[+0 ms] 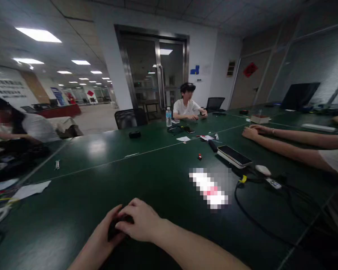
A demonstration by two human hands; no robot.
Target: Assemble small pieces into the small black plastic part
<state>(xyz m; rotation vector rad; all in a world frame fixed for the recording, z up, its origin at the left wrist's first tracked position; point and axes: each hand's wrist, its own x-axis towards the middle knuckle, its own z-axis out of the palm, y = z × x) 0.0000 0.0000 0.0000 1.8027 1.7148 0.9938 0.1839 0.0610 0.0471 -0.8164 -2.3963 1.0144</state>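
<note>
Low in the view, my left hand [103, 236] and my right hand [142, 221] meet over the dark green table [101, 191]. Their fingers curve round something small and dark, mostly hidden between them, which I cannot make out. The fingertips of both hands touch or nearly touch at the top. Right of my hands lies a bright, pixelated rectangular item [210, 189]. A small red and black piece [199, 156] is farther back on the table.
A phone on a white box [234, 156] and black cables [250, 221] lie to the right. Another person's forearms [284, 144] rest there. A person sits across, near a water bottle [168, 117]. White papers [30, 190] and wires are at left.
</note>
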